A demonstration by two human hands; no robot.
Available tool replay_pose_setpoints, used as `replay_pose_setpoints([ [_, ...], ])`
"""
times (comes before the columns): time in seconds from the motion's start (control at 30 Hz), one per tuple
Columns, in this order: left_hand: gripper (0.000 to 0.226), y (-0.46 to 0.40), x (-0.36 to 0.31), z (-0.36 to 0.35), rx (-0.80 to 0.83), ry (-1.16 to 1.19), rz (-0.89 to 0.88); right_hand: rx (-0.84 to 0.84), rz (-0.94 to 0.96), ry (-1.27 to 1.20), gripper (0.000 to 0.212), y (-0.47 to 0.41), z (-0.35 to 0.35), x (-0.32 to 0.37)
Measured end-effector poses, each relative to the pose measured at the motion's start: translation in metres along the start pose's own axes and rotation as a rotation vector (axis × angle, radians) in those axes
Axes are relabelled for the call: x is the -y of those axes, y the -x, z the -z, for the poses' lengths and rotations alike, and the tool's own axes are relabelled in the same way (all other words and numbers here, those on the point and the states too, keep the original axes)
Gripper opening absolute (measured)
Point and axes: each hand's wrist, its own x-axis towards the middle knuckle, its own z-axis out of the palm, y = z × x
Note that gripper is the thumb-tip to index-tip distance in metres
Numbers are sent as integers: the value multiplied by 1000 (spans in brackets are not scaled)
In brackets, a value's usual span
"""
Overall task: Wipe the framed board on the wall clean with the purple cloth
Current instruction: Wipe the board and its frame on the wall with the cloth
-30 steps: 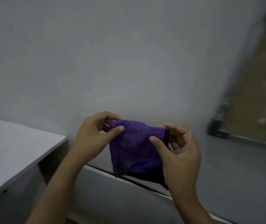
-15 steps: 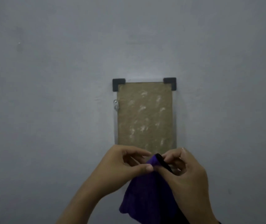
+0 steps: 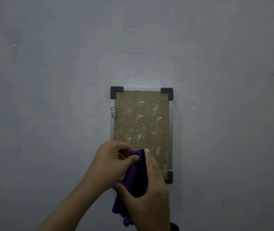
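Note:
The framed board (image 3: 142,120) hangs upright on the wall, a brown panel with whitish smudges, a thin silver frame and black corner caps. The purple cloth (image 3: 135,179) with a black edge is bunched in front of the board's lower left part. My left hand (image 3: 109,165) pinches the cloth's top edge between thumb and fingers. My right hand (image 3: 147,195) wraps around the cloth from the right, fingers stretched up along its black edge. My hands hide the board's lower left corner. I cannot tell whether the cloth touches the board.
The plain grey wall (image 3: 49,80) fills the view around the board. A small metal hanger (image 3: 113,112) sticks out at the board's left edge.
The view swung from a desk and a lower wall onto the board. My hands lifted the cloth in front of its lower part, and my right hand closed around it.

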Motion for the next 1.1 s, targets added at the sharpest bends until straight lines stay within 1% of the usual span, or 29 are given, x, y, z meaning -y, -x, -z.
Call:
replay_pose_setpoints([
  [0.03, 10, 1, 0, 4, -11, 2, -7, -3, 21, -16, 99, 0, -5, 2],
  [0.13, 7, 0, 2, 16, -27, 59, -29, -56, 151, -47, 75, -5, -12, 1],
  [0.2, 9, -2, 1, 21, 4, 111, -71, -75, 233, -29, 71, -15, -10, -6],
  [0.27, 20, -7, 5, 25, 31, 113, -155, -101, 292, 41, 69, -36, 1, -15],
  [0.3, 29, -12, 9, 26, 25, 32, -221, -124, 321, 91, 65, -50, 7, -19],
  [0.37, 56, -28, 23, 26, -21, -303, -373, -181, 368, 196, 57, -85, 18, -29],
  [0.4, 73, -37, 30, 25, -45, -472, -415, -205, 379, 249, 55, -106, 22, -34],
  [0.43, 92, -46, 38, 24, -60, -608, -409, -215, 389, 303, 53, -128, 25, -39],
  [0.47, 108, -55, 46, 22, -56, -719, -366, -206, 403, 365, 52, -149, 25, -44],
  [0.5, 120, -62, 53, 21, -48, -814, -323, -181, 423, 430, 51, -167, 24, -48],
  [0.57, 132, -72, 65, 18, -56, -934, -284, -104, 481, 556, 48, -194, 18, -59],
  [0.63, 136, -77, 71, 18, -58, -996, -251, -41, 524, 617, 46, -206, 13, -69],
  [0.77, 141, -82, 75, 19, -83, -1055, -202, -7, 490, 536, 38, -207, 7, -76],
  [0.97, 140, -82, 75, 16, -102, -1051, -161, -12, 474, 458, 33, -199, 5, -78],
  [1.1, 141, -82, 75, 17, -86, -1032, -157, 36, 507, 497, 33, -180, 7, -85],
])
